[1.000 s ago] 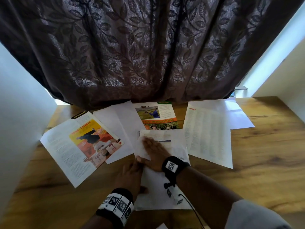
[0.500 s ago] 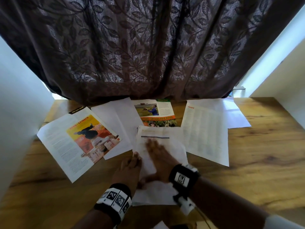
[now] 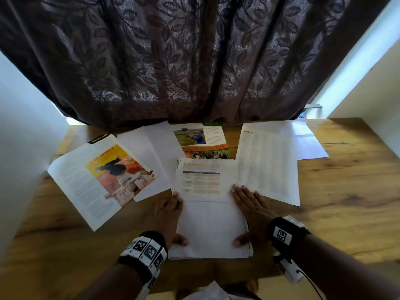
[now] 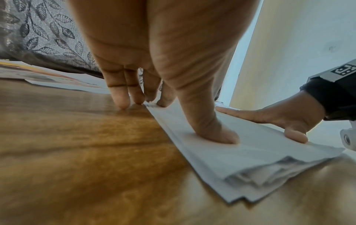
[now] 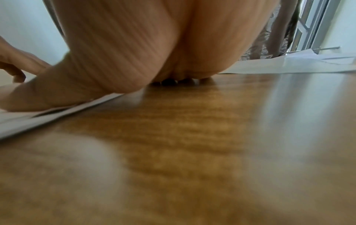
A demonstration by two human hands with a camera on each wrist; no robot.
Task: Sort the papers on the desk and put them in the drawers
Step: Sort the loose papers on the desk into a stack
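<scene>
A stack of white papers lies on the wooden desk in front of me, its top sheet printed with a table. My left hand lies with straight fingers along the stack's left edge, thumb on top. My right hand lies the same way along the right edge, thumb on the paper. In the left wrist view the left hand touches desk and stack with its fingertips. The right wrist view shows the right hand beside the stack's edge. No drawers are in view.
Loose papers lie spread behind the stack: a magazine page with an orange picture, a blank sheet, a green and orange page, an index sheet, a white sheet. A dark curtain hangs behind the desk.
My right hand has slid off the top of the stack to its right edge. My left hand has shifted along the left edge. The sheets now lie squared between both hands.
</scene>
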